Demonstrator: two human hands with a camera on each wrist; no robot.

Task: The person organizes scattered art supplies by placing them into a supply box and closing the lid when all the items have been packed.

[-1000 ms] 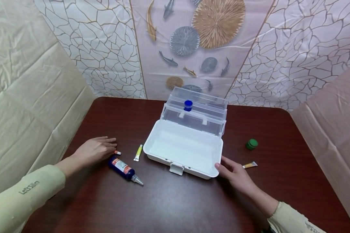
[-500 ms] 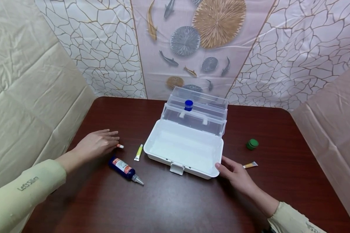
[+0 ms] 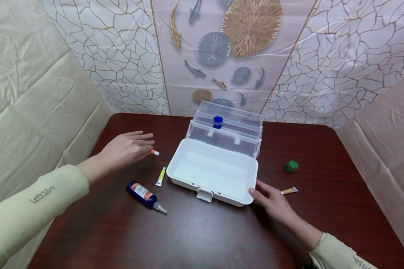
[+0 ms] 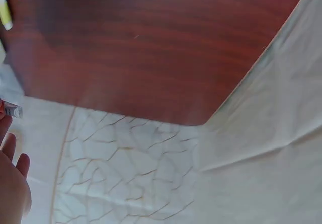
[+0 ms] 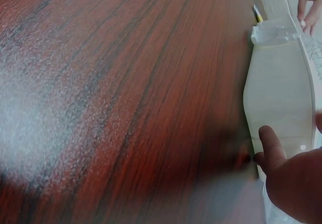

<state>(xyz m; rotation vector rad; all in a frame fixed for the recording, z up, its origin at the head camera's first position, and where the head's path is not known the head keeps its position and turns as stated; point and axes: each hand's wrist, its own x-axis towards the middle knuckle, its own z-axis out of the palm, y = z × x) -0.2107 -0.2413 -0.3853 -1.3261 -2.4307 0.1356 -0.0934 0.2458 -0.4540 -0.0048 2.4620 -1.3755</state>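
My left hand [image 3: 128,149] is raised over the left of the table and pinches a small paint tube with a red-orange end [image 3: 154,152]; most of the tube is hidden by the fingers. Its silvery tip [image 4: 14,110] shows at the left edge of the left wrist view. At mid-table stands a white storage box [image 3: 212,170] with its clear tiered lid [image 3: 227,129] raised. My right hand [image 3: 272,201] grips the box's front right corner, thumb over the rim. In the right wrist view, that thumb [image 5: 271,143] lies against the white wall.
A blue-capped jar [image 3: 217,122] sits in the clear lid tiers. Left of the box lie a yellow tube [image 3: 161,176] and a dark blue bottle [image 3: 144,195] with a pointed nozzle. To the right are a green jar [image 3: 291,166] and an orange-yellow tube [image 3: 290,190].
My left hand has lifted from beside the blue bottle and moved right and away from me, carrying the red-orange tube. My right hand stays on the box corner.
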